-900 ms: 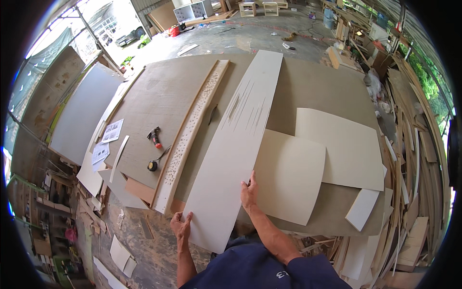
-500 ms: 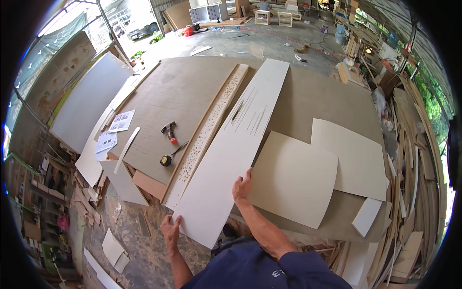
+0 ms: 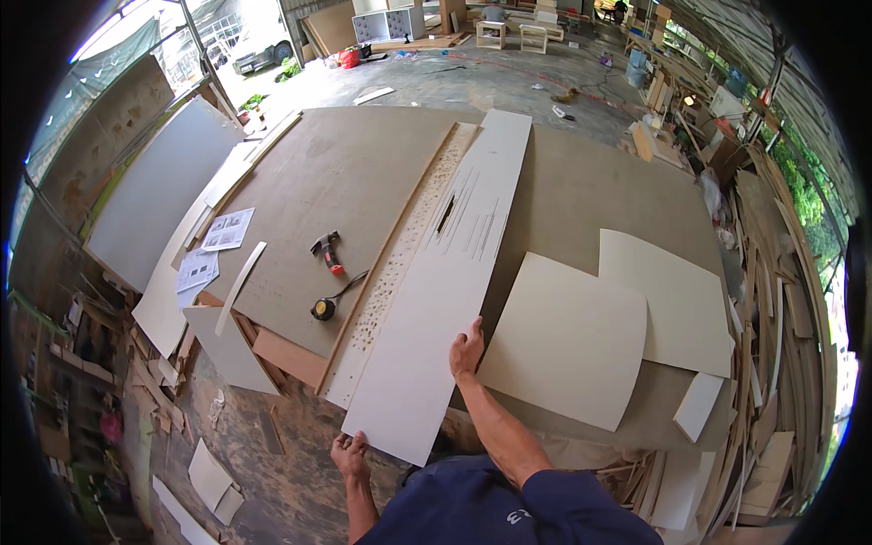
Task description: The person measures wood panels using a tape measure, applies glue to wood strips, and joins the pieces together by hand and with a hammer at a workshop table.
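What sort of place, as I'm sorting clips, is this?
Probably a woodworking shop: long brown wooden strips piled at right, a black-and-red claw hammer and a long white rectangular board.

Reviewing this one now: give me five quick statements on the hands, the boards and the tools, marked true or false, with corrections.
1. The left hand is at the near left corner of the long white board. True.
2. The hammer lies to the left of that board. True.
3. The right hand grips the hammer. False: it is on the long white board's right edge.
4. The tape measure sits on the printed sheets. False: it lies apart from them, on the brown work surface.
5. Cream panels lie to the right of the long white board. True.
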The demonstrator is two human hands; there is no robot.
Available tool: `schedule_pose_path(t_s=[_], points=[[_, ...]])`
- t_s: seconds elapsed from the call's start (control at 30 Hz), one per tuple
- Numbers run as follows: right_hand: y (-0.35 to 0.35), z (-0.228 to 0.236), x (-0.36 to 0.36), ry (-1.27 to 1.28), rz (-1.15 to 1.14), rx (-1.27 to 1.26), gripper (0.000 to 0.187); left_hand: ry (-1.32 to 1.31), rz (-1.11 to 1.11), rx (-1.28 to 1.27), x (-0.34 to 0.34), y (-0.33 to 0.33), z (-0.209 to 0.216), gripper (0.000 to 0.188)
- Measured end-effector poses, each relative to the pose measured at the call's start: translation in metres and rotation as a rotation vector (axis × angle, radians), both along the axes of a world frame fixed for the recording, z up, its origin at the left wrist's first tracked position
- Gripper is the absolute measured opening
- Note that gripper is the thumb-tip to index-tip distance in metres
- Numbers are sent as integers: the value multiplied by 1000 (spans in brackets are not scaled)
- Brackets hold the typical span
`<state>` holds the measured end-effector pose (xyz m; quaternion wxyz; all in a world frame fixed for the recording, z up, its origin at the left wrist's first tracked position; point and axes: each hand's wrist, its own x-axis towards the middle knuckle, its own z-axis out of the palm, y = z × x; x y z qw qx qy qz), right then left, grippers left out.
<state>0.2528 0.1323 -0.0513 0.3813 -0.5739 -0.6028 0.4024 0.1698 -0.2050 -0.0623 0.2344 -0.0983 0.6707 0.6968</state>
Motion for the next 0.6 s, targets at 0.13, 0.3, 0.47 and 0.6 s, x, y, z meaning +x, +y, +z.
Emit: schedule_pose_path(t_s=[0.13,0.3,0.47,0.6], points=[[9,-7,-3,-13,-49,99,67,-67,-39,41,-2,13,2,37],[19,-8,-3,-11,-22,24,72,-36,-4,48,5,25,5,38],[21,-9,2,-3,-22,-11,73,-46,2,29,12,32,2,39],[21,-9,0,-164,-8,33,71,-55,1,-1,8,32,1,38]])
